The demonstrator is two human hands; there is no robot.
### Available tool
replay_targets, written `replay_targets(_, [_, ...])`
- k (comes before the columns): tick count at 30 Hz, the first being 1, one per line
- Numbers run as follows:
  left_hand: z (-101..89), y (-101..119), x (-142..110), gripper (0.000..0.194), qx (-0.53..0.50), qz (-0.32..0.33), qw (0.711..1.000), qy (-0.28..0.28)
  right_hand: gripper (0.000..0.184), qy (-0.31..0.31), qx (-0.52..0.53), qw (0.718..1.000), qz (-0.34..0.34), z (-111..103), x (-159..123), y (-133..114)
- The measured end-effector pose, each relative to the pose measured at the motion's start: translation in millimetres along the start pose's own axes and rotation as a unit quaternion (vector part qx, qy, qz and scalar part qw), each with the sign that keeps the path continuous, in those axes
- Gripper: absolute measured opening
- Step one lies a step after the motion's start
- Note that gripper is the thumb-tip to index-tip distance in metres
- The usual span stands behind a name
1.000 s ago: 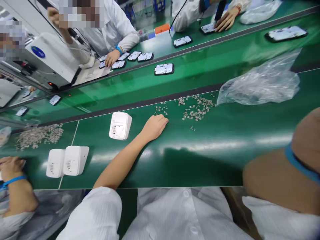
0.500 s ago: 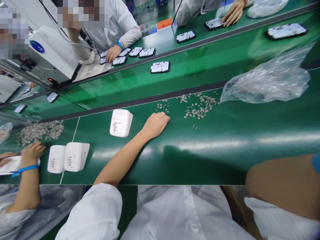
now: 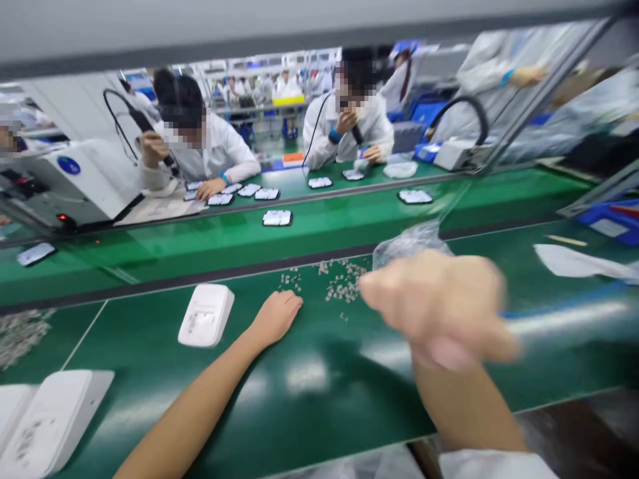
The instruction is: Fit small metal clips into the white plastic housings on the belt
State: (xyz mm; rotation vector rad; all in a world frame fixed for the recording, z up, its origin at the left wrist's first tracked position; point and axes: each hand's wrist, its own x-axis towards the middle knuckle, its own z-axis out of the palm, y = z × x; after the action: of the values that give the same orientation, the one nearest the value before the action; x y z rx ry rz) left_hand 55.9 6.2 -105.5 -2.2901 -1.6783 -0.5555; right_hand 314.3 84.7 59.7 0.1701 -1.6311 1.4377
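My left hand (image 3: 277, 315) rests on the green table (image 3: 309, 412), knuckles up and fingers curled under. Just beyond its fingers lie a few small clear or metallic parts (image 3: 291, 279). A larger scatter of the same parts (image 3: 344, 283) lies to the right. My right hand (image 3: 439, 306) is raised close to the camera, blurred, with its fingers curled into a fist. Whatever either hand may hold is hidden. Behind the right hand is a clear plastic bag (image 3: 409, 243), partly covered. A white plastic housing (image 3: 206, 316) stands left of my left hand.
More white housings (image 3: 64, 416) stand at lower left, below a pile of small parts (image 3: 22, 332). Across a raised green strip, co-workers (image 3: 214, 146) handle dark-edged devices (image 3: 277, 217). White paper or film (image 3: 579, 259) and a blue bin (image 3: 612, 223) are at right.
The view has tilted up and shifted right, showing more of the co-workers. My right hand has come up into view from the lower right. My left hand stays by the small parts.
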Motion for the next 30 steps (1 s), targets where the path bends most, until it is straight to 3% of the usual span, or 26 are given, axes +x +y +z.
replay_targets(1, [2.5, -2, 0, 0.025, -0.004, -0.007, 1.000, 0.002, 0.018, -0.067, 0.042, 0.996, -0.030, 0, 14, 13])
replay_targets(3, [6.2, -5, -1, 0.024, -0.013, -0.026, 1.000, -0.003, 0.010, -0.043, 0.071, 0.996, 0.037, 6, 32, 53])
replay_targets(6, [6.8, -4, -3, 0.024, -0.021, -0.057, 0.998, -0.010, 0.018, -0.007, -0.002, 0.989, 0.149, 28, 26, 127])
replay_targets(8, [6.0, -3, -4, 0.028, -0.022, -0.086, 0.996, -0.022, 0.023, 0.111, -0.115, 0.980, 0.116, 46, 6, 166])
replay_targets(10, [6.0, -1, -4, 0.031, -0.017, -0.109, 0.993, -0.034, 0.025, 0.208, -0.217, 0.952, 0.057, 61, -15, 189])
replay_targets(12, [6.9, 0, -4, 0.030, -0.014, -0.125, 0.991, -0.039, 0.028, 0.222, -0.268, 0.937, 0.022, 68, -31, 197])
replay_targets(16, [8.6, 1, -4, 0.025, -0.019, -0.153, 0.987, -0.046, 0.026, 0.173, -0.295, 0.940, 0.001, 69, -41, 196])
replay_targets(19, [6.6, 3, -3, 0.029, -0.024, -0.185, 0.981, -0.054, 0.020, 0.205, -0.289, 0.934, 0.052, 67, -42, 202])
replay_targets(23, [0.9, 6, -2, 0.028, -0.043, -0.203, 0.976, -0.067, 0.029, 0.245, -0.186, 0.940, 0.146, 63, -45, 214])
replay_targets(30, [-3.4, 6, 1, 0.026, -0.081, -0.196, 0.973, -0.087, 0.039, 0.253, -0.090, 0.940, 0.212, 57, -41, 219])
